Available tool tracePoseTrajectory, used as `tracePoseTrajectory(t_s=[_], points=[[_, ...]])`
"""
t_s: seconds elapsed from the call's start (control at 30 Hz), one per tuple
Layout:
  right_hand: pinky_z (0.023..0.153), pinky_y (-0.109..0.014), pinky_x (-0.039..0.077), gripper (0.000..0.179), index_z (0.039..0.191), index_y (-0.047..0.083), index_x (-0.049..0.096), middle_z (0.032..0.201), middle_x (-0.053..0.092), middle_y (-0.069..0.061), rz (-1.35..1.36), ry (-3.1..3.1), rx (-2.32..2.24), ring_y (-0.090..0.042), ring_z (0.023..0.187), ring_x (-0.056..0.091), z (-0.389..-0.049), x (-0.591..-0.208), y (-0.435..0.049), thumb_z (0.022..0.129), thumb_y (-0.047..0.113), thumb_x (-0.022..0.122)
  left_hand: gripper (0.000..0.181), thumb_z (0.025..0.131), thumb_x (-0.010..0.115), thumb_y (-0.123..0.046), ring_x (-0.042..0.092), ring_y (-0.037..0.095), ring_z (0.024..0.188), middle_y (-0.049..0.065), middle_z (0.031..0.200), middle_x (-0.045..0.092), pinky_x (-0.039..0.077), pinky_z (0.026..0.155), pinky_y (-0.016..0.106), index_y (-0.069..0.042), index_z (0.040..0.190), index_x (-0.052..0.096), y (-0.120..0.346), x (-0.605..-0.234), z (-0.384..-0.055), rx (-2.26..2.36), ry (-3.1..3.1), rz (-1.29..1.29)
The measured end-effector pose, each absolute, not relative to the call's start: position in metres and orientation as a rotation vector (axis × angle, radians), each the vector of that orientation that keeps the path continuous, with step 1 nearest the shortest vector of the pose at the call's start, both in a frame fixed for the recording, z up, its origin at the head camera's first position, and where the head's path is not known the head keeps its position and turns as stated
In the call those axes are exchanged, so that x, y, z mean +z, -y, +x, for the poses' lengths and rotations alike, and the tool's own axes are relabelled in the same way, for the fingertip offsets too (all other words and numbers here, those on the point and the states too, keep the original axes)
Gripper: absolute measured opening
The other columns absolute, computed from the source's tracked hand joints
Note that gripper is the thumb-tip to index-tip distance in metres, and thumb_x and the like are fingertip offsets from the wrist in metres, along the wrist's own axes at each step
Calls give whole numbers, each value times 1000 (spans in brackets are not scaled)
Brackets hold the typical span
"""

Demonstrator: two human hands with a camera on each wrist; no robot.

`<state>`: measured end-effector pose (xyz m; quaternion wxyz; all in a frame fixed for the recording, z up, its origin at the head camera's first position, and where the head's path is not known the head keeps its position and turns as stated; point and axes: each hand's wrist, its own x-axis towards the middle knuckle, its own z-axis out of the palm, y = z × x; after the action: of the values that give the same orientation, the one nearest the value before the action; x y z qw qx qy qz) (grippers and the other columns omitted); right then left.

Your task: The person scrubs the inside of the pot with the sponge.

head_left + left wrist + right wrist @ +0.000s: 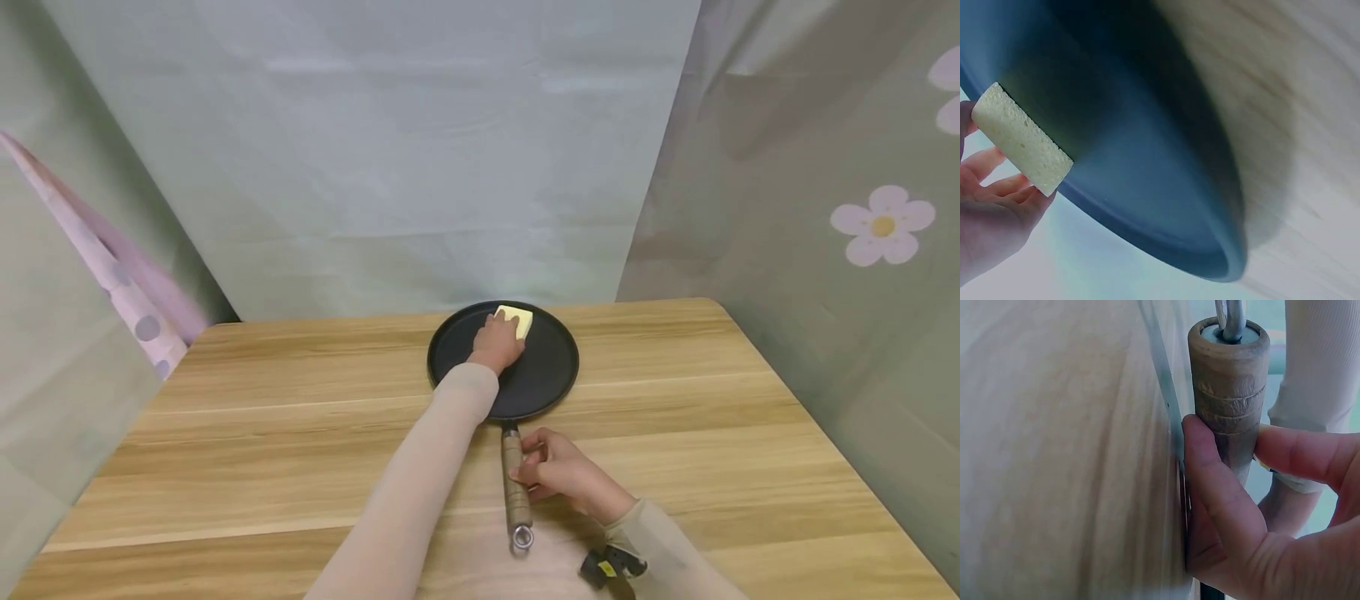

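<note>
A round black frying pan (543,375) lies on the wooden table with its handle toward me. My left hand (497,342) holds a pale yellow sponge (520,315) against the pan's inner surface, toward the far side. The left wrist view shows the sponge (1025,139) as a porous block between thumb and fingers, its long edge on the dark pan. At the brown, wood-look pan handle (516,487), my right hand (564,473) grips from the right. In the right wrist view, the thumb and fingers sit on opposite sides of this handle (1229,381), below its metal ring.
The wooden table (262,467) extends to both sides of the pan. Behind it hangs a pale grey-green cloth (420,167), with flower-printed fabric (787,208) on the right. A small black wrist camera (611,567) is strapped to the right sleeve.
</note>
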<state>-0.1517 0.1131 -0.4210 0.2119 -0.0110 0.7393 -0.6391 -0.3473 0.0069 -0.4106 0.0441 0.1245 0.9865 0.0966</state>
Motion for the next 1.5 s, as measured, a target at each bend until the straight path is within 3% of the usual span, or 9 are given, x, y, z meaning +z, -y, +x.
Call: tracePoseTrajectory(t_s=[0.73,1.5], points=[[61,-36,57,43,117,-12,41,82,53,-11,-11,-2054,-1780,-18,68,57,-151,-421,-113,82,-2,65,53,100,50,-29,28,39,140,19,153,29,33,109,48,-9,147,39,31,-410,-354,397,-3014,312],[61,-35,56,40,114,-10,41,82,51,-10,-12,-2047,-1799,-18,69,56,-150,-421,-113,81,-3,63,55,100,51,-29,29,38,140,24,153,27,26,113,44,-6,148,37,73,-412,-358,380,-2955,604]])
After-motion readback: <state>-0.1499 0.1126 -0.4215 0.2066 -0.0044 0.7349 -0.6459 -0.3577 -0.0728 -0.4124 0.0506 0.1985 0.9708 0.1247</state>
